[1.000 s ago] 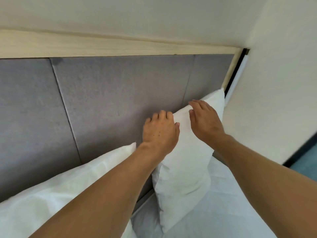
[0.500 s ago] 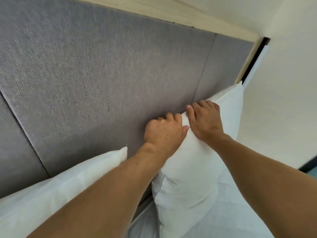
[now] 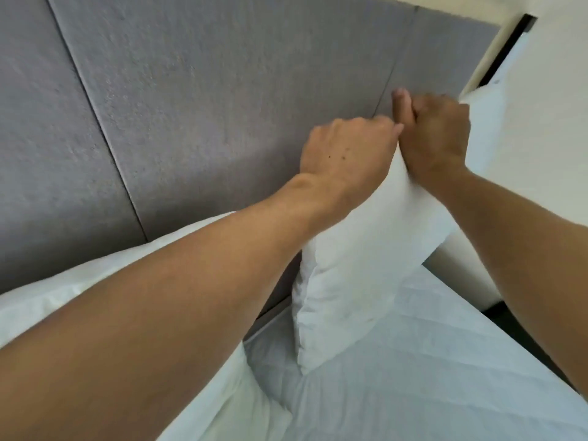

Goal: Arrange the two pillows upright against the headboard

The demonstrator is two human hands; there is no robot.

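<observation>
Both hands, left hand (image 3: 346, 151) and right hand (image 3: 436, 135), clench fingers on the upright right pillow (image 3: 359, 265) against the headboard (image 3: 222, 90).

Bedroom: padded headboard (image 3: 222, 106), white pillows (image 3: 366, 265), mattress (image 3: 413, 377).

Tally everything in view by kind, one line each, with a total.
White pillows: 2, right pillow, left pillow
Hands: 2, left hand, right hand
Grey headboard: 1
White mattress: 1
Total: 6

both hands (image 3: 346, 154) have closed into fists, bunching the right pillow's (image 3: 359, 265) top.
</observation>
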